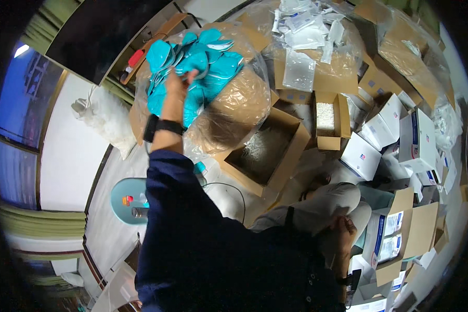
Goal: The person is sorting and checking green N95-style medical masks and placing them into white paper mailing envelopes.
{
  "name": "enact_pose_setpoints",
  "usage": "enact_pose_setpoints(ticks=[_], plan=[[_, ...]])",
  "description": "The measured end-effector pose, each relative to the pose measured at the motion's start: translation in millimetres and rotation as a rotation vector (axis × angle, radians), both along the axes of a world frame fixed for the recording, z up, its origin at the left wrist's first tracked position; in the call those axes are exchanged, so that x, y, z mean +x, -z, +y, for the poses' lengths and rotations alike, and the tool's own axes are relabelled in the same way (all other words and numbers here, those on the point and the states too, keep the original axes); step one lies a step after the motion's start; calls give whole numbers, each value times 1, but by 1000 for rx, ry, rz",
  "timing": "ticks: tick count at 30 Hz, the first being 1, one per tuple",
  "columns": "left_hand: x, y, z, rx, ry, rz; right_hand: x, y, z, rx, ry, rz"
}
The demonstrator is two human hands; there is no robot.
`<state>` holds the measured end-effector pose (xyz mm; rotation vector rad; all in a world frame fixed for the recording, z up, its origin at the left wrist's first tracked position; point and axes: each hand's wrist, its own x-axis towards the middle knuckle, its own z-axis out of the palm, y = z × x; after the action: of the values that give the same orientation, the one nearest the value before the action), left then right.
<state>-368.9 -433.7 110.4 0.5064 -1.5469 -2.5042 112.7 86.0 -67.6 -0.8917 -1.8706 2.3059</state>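
Observation:
My left hand (179, 83) reaches into a heap of teal cup-shaped face masks (196, 60) at the upper left. Its thumb and fingers look spread apart among the masks, slightly smeared. The masks lie on a clear plastic bag (234, 106) that lines a large cardboard box. A dark band circles my left wrist. My right hand (344, 231) rests by my knee at the lower right, its fingers curled in. Whatever they may hold is hidden.
An open brown carton (268, 151) stands ahead of my legs, beside a small carton of white strips (326, 117). White packets (307, 28) heap up at the back. White boxes (361, 156) crowd the right, near an open carton of packets (392, 239). A teal stool (120, 190) stands left.

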Motion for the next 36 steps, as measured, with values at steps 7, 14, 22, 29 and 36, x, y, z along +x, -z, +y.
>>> enact_pose_setpoints(ticks=[7, 14, 22, 29, 36], plan=[[146, 173, 305, -604, 985, 72, 11, -8, 11, 46, 189, -115], [327, 166, 487, -874, 1282, 773, 54, -30, 100, 210, 367, -38], [371, 200, 509, -1180, 1430, 1200, 114, 3, 258, 682, 645, -1067], [367, 194, 522, -1184, 1394, 1122, 98, 48, 268, 814, 523, -1256], [365, 195, 526, -1154, 1405, 1111, 133, 38, 291, 833, 436, -1143]])
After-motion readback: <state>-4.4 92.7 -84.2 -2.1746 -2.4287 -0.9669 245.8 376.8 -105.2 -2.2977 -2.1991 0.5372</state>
